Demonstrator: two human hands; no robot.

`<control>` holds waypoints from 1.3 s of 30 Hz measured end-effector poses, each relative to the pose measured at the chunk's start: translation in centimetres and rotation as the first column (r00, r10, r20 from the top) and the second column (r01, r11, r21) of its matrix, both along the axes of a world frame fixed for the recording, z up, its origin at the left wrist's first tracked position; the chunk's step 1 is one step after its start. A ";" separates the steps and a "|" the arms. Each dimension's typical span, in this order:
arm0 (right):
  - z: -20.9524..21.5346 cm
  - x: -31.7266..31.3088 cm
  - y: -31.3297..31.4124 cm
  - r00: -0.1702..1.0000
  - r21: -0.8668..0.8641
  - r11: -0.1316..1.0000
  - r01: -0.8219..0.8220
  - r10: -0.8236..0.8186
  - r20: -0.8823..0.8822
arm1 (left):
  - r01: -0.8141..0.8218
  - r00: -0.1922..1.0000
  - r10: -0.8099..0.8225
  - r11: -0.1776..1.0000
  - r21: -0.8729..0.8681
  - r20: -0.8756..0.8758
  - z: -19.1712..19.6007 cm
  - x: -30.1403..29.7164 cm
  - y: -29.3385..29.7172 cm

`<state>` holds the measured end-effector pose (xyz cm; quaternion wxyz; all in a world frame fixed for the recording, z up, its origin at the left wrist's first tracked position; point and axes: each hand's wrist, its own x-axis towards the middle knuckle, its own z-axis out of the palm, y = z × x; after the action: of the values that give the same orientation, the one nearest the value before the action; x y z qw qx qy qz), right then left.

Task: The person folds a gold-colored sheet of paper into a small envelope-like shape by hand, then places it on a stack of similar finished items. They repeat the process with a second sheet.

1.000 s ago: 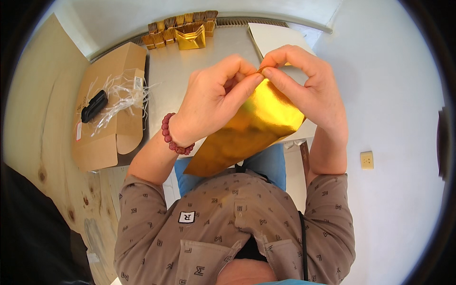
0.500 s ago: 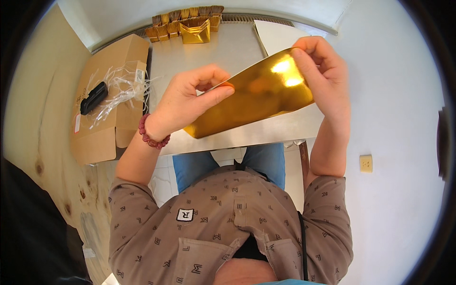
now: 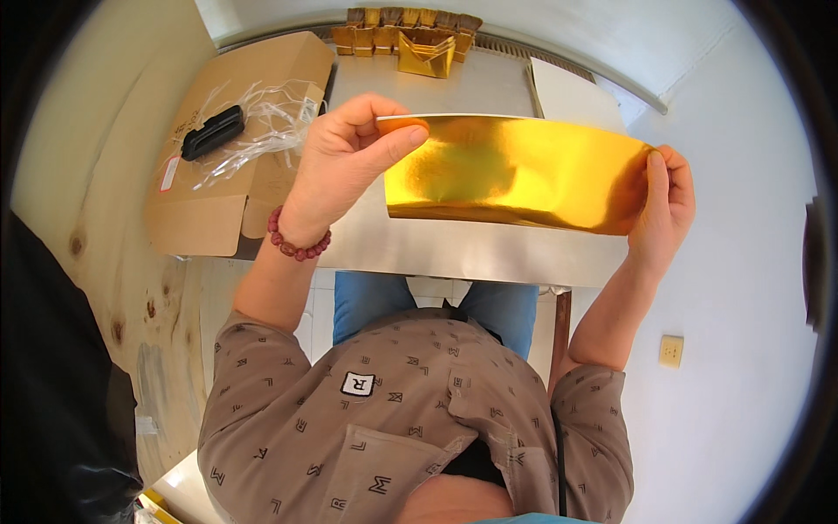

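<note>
A long sheet of shiny gold foil paper [image 3: 532, 170] is stretched between my hands above the metal table [image 3: 489, 251]. It has a white back, visible along its top edge. My left hand [image 3: 345, 162], with a beaded bracelet on the wrist, pinches the sheet's upper left corner between thumb and fingers. At the upper right corner, my right hand [image 3: 665, 205] grips the other end, thumb in front. Past the sheet, at the table's back, stands a gold folded paper piece [image 3: 426, 54]. Behind it are two rows of small brown and gold pieces [image 3: 375, 39], their kind unclear.
On the left lies a brown cardboard box [image 3: 205, 223] with clear plastic strips [image 3: 253, 144] and a black oblong object [image 3: 212, 133] on top. White sheets [image 3: 576, 92] rest at the back right. A wall outlet [image 3: 671, 351] is on the right.
My right hand has moved right and down, pulling the gold sheet out wider and nearly level. My left hand keeps its pinch, now at the sheet's upper corner. The view has shifted slightly.
</note>
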<state>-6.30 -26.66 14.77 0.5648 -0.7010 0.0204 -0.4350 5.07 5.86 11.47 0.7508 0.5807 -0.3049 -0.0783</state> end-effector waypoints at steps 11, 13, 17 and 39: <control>-1.7 -0.1 -0.2 1.000 0.042 0.999 -0.026 0.027 -0.015 | -0.067 0.997 0.070 0.990 -0.127 0.018 -0.1 -0.8 -0.2; -1.8 0.0 -0.2 1.000 0.032 0.999 -0.023 0.023 -0.015 | -0.068 0.997 0.071 0.991 -0.119 0.021 -0.1 -0.8 -0.1; -1.9 0.1 -0.1 0.999 0.055 0.998 -0.042 0.043 -0.011 | -0.075 0.997 0.078 0.992 -0.103 0.028 -0.1 -0.7 -0.1; -14.2 0.8 0.1 0.766 -0.273 0.962 0.023 -0.193 -0.614 | -0.209 0.976 0.186 0.642 0.737 0.115 -9.5 0.3 -0.2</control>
<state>-5.46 -26.60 0.58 0.4057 -0.8692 0.1956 -0.2039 5.38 5.70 1.95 0.4471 0.8673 -0.1918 -0.1053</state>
